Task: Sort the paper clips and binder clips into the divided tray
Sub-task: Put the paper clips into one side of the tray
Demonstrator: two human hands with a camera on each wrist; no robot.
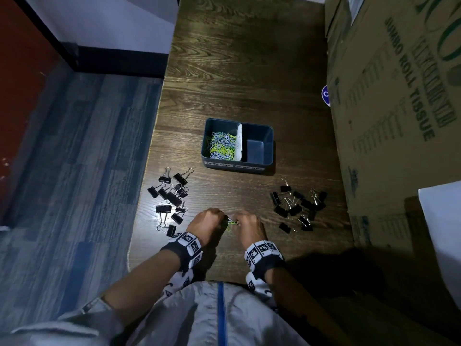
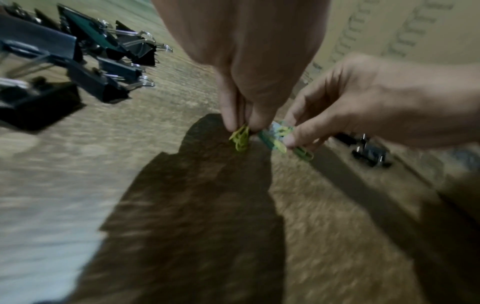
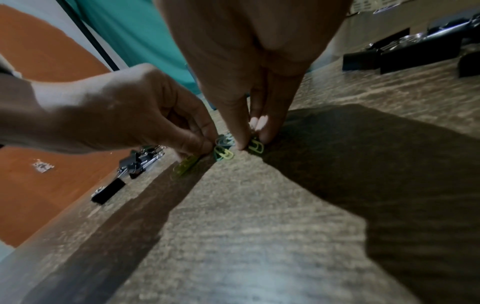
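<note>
While left hand (image 1: 207,222) and right hand (image 1: 249,227) pinch last loose paper clips (image 1: 231,223): paper-clip side of tray (image 1: 269,146) filled; binder clips (image 1: 172,193) untouched, other side empty.

hands (image 1: 230,222) together, fingertips (image 2: 235,121) pinched (both)

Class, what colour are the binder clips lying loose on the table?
Black with silver wire handles, clearest in the head view: binder clips.

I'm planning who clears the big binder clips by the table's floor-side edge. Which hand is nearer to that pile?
Left. The left hand sits just beside the big binder clips, while the right hand is on its far side, closer to the small binder clips.
</note>
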